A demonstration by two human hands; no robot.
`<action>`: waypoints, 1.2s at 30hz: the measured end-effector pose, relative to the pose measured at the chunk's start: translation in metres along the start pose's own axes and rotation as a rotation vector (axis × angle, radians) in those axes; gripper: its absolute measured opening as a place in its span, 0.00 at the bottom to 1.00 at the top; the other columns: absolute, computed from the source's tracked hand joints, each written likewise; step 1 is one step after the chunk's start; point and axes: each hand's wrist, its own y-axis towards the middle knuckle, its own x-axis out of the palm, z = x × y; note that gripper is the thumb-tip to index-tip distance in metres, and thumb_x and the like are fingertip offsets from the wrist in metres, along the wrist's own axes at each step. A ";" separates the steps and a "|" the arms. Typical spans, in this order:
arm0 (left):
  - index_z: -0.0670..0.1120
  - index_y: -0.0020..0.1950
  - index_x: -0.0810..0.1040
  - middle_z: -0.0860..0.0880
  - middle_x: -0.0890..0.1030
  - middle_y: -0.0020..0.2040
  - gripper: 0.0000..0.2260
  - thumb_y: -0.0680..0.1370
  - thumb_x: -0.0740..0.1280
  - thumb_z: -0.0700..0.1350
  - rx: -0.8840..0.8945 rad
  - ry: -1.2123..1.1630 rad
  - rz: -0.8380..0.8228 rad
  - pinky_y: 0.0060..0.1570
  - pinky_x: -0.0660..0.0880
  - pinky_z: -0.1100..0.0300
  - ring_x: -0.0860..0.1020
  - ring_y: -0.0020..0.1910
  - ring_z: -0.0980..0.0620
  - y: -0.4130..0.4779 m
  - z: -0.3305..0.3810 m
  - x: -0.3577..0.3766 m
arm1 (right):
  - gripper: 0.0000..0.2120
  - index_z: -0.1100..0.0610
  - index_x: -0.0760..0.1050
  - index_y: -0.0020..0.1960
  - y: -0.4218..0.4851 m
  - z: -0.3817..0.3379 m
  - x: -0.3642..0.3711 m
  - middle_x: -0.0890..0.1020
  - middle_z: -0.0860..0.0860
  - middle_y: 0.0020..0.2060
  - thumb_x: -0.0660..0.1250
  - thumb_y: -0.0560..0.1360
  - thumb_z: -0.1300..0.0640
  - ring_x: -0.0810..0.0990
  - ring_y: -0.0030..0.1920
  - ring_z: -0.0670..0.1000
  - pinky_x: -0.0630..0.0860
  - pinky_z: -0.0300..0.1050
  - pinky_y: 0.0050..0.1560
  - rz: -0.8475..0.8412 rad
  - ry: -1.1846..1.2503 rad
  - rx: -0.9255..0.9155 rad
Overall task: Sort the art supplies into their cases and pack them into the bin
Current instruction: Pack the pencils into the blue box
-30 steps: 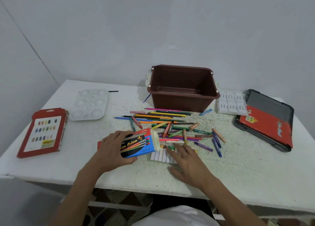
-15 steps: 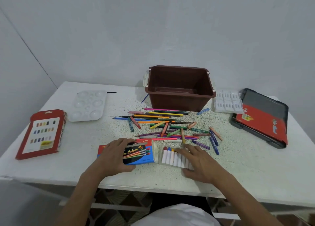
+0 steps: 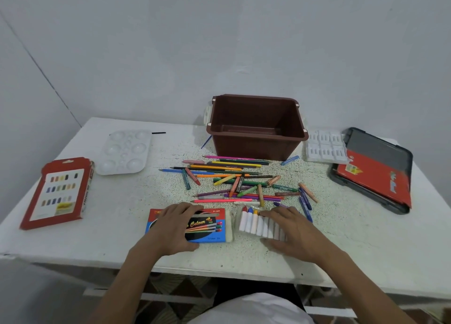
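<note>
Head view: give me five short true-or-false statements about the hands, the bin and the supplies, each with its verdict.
1. Nothing shows inside the bin. True.
2. The left hand holds the box. True.
3. The right hand rests on the palette. False: it holds the crayon tray; the palette lies untouched at far left.
4. The pencils are packed in the bin. False: they lie scattered on the table in front of it.
5. A red-and-black case lies to the right of the bin. True.
</note>
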 end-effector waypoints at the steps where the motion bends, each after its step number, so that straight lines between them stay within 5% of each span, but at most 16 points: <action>1: 0.55 0.78 0.55 0.52 0.62 0.74 0.42 0.70 0.71 0.63 0.003 -0.006 0.000 0.74 0.55 0.52 0.61 0.72 0.51 0.002 0.002 0.000 | 0.33 0.42 0.59 0.76 0.000 0.000 -0.003 0.70 0.43 0.66 0.61 0.75 0.33 0.66 0.60 0.47 0.66 0.40 0.58 0.012 -0.002 0.003; 13: 0.56 0.77 0.56 0.53 0.63 0.74 0.42 0.70 0.72 0.63 0.020 -0.058 -0.033 0.73 0.57 0.52 0.61 0.73 0.52 0.015 0.016 0.001 | 0.34 0.43 0.58 0.77 0.002 0.003 -0.008 0.70 0.45 0.68 0.56 0.73 0.33 0.66 0.61 0.49 0.65 0.41 0.57 0.004 -0.046 -0.058; 19: 0.58 0.77 0.56 0.55 0.64 0.74 0.43 0.68 0.73 0.64 0.034 -0.102 -0.032 0.70 0.61 0.56 0.63 0.70 0.55 0.019 0.012 0.002 | 0.32 0.43 0.59 0.76 0.000 0.011 -0.001 0.69 0.45 0.69 0.63 0.76 0.37 0.66 0.63 0.49 0.67 0.44 0.61 -0.030 -0.040 -0.037; 25: 0.56 0.78 0.56 0.54 0.62 0.75 0.42 0.69 0.73 0.63 0.044 -0.054 -0.055 0.73 0.57 0.53 0.61 0.73 0.53 0.024 0.020 0.000 | 0.32 0.44 0.59 0.76 0.003 0.006 0.004 0.69 0.45 0.69 0.64 0.76 0.39 0.65 0.65 0.51 0.68 0.50 0.66 -0.043 -0.037 -0.069; 36: 0.56 0.79 0.55 0.54 0.59 0.77 0.42 0.71 0.73 0.61 0.039 -0.049 -0.075 0.75 0.52 0.52 0.56 0.76 0.52 0.025 0.021 -0.001 | 0.32 0.41 0.60 0.75 0.008 0.012 0.008 0.68 0.41 0.70 0.67 0.73 0.43 0.64 0.65 0.47 0.66 0.46 0.65 -0.057 0.020 -0.118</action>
